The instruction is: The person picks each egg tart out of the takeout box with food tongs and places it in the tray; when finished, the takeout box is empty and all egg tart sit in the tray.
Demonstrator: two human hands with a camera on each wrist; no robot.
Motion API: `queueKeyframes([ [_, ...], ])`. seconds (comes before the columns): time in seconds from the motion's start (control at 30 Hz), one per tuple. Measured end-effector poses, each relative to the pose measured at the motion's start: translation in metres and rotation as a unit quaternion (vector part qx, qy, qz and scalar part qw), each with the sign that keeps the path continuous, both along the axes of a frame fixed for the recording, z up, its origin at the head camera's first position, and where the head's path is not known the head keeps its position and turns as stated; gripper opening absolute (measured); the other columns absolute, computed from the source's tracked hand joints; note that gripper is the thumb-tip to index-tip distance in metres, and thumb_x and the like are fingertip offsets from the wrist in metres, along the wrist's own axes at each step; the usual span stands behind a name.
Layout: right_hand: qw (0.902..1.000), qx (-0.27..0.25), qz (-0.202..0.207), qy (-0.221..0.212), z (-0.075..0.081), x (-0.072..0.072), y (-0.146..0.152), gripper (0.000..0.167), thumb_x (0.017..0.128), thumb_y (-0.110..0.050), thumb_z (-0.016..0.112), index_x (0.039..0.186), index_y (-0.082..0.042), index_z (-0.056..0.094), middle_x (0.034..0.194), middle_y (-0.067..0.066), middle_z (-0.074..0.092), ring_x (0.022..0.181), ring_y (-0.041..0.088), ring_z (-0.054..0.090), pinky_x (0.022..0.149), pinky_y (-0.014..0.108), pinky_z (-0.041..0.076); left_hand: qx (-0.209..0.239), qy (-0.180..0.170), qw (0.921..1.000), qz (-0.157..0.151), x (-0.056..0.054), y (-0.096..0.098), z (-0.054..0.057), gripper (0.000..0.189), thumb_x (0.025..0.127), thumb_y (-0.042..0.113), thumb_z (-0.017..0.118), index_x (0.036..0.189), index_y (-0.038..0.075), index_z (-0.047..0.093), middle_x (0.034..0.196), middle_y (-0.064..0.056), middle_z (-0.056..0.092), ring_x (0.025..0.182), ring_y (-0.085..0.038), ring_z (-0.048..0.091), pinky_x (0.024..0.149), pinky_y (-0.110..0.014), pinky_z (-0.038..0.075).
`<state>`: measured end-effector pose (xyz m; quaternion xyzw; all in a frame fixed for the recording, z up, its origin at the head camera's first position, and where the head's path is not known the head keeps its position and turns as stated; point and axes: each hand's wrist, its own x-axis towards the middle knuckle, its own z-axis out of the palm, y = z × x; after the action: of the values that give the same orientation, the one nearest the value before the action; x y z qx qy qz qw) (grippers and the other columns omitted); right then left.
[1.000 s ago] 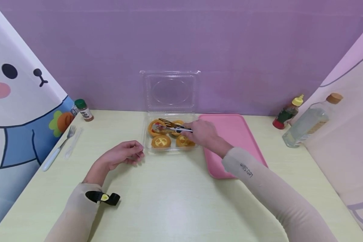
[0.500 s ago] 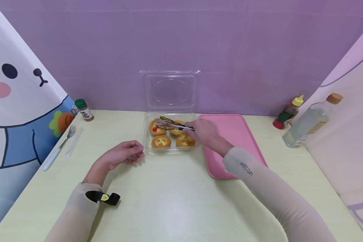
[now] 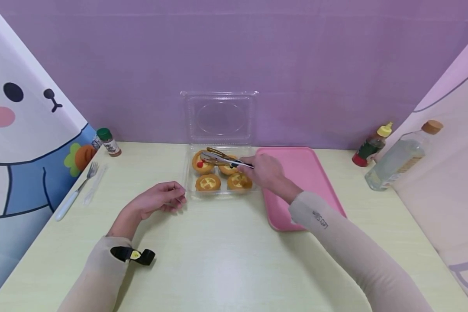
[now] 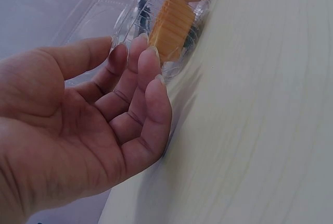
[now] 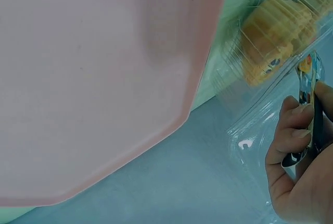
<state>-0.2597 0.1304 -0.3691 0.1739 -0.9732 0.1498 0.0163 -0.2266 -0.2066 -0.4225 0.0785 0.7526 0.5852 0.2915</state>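
In the head view my right hand (image 3: 266,170) grips metal food tongs (image 3: 222,159) with dark handles. Their tips hover over the back left tart (image 3: 198,165), which has a red topping. Several round golden tarts sit in a clear plastic container (image 3: 191,192) with its lid (image 3: 221,118) raised behind. My left hand (image 3: 159,200) pinches the container's front left edge between thumb and index finger; its other fingers curl loosely in the left wrist view. The right wrist view has the fingers wrapped around the tongs (image 5: 310,91) beside the container, with the tongs' tips partly hidden.
A pink tray (image 3: 304,186) lies right of the container, under the right forearm. At the left are a green-capped spice jar (image 3: 110,144), a fork (image 3: 78,190) and a clear wrapped strip (image 3: 95,185). A sauce bottle (image 3: 370,147) and a corked bottle (image 3: 397,160) stand right.
The tongs' tips have shifted slightly back and right over the back left tart, uncovering more of its red topping. My right hand moved a little rightward; the left hand stayed still.
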Motion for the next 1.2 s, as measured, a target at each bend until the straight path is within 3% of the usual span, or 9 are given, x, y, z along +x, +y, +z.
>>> queueKeyframes([
  [0.27, 0.9997, -0.013, -0.007, 0.021, 0.003, 0.003, 0.006, 0.041, 0.097, -0.047, 0.062, 0.133, -0.026, 0.066, 0.064, 0.001, 0.056, 0.051, 0.012, 0.033, 0.042, 0.026, 0.025, 0.001, 0.0, 1.0, -0.002, 0.0, -0.001, 0.0, 0.033, 0.105, 0.03, 0.052, 0.114, -0.001, 0.054, 0.099, -0.002, 0.065, 0.085, -0.015, 0.063, 0.077, -0.031, 0.057],
  [0.47, 0.9996, -0.001, -0.003, 0.03, 0.003, 0.004, 0.008, 0.04, 0.097, -0.047, 0.062, 0.131, -0.027, 0.067, 0.086, 0.005, 0.073, 0.053, 0.012, 0.037, 0.043, 0.026, 0.027, 0.004, 0.002, 1.0, -0.002, 0.0, -0.002, -0.001, 0.034, 0.105, 0.029, 0.053, 0.115, -0.003, 0.054, 0.099, -0.003, 0.065, 0.085, -0.015, 0.063, 0.076, -0.031, 0.057],
  [0.53, 0.9995, 0.0, 0.0, 0.03, 0.003, 0.003, 0.007, 0.04, 0.097, -0.047, 0.063, 0.131, -0.026, 0.067, 0.085, 0.004, 0.073, 0.053, 0.011, 0.036, 0.042, 0.025, 0.026, 0.004, 0.002, 1.0, -0.002, 0.0, -0.002, -0.003, 0.033, 0.105, 0.029, 0.053, 0.114, -0.003, 0.054, 0.098, -0.002, 0.065, 0.085, -0.015, 0.063, 0.076, -0.031, 0.057],
  [0.7, 0.9994, -0.012, 0.002, 0.032, 0.002, 0.002, 0.006, 0.039, 0.097, -0.044, 0.064, 0.131, -0.024, 0.067, 0.063, 0.002, 0.057, 0.051, 0.011, 0.032, 0.042, 0.025, 0.024, 0.003, 0.004, 1.0, -0.005, -0.001, -0.001, -0.003, 0.036, 0.105, 0.031, 0.053, 0.116, -0.004, 0.053, 0.099, -0.002, 0.065, 0.085, -0.015, 0.063, 0.076, -0.03, 0.057],
  [0.77, 0.9993, -0.02, 0.0, 0.032, 0.003, 0.002, 0.007, 0.039, 0.097, -0.043, 0.064, 0.131, -0.024, 0.067, 0.063, 0.002, 0.057, 0.051, 0.011, 0.033, 0.042, 0.025, 0.024, 0.001, 0.003, 1.0, -0.004, -0.001, -0.001, -0.003, 0.037, 0.105, 0.031, 0.053, 0.116, -0.004, 0.053, 0.099, -0.002, 0.065, 0.085, -0.015, 0.063, 0.075, -0.03, 0.057],
  [0.97, 0.9988, -0.024, -0.006, 0.041, 0.007, 0.002, 0.012, 0.039, 0.097, -0.045, 0.063, 0.13, -0.025, 0.068, 0.088, 0.005, 0.073, 0.053, 0.013, 0.038, 0.043, 0.027, 0.027, 0.002, 0.001, 1.0, -0.003, -0.001, 0.001, -0.001, 0.036, 0.105, 0.031, 0.053, 0.115, -0.003, 0.053, 0.099, -0.003, 0.064, 0.084, -0.015, 0.063, 0.075, -0.03, 0.057],
  [1.2, 0.9984, -0.037, -0.018, 0.038, 0.017, 0.005, 0.021, 0.039, 0.098, -0.046, 0.061, 0.131, -0.025, 0.068, 0.104, 0.006, 0.075, 0.056, 0.017, 0.041, 0.045, 0.029, 0.028, 0.003, 0.003, 1.0, -0.003, 0.001, 0.001, 0.001, 0.032, 0.106, 0.028, 0.051, 0.114, -0.003, 0.053, 0.098, -0.002, 0.064, 0.084, -0.015, 0.063, 0.076, -0.031, 0.057],
])
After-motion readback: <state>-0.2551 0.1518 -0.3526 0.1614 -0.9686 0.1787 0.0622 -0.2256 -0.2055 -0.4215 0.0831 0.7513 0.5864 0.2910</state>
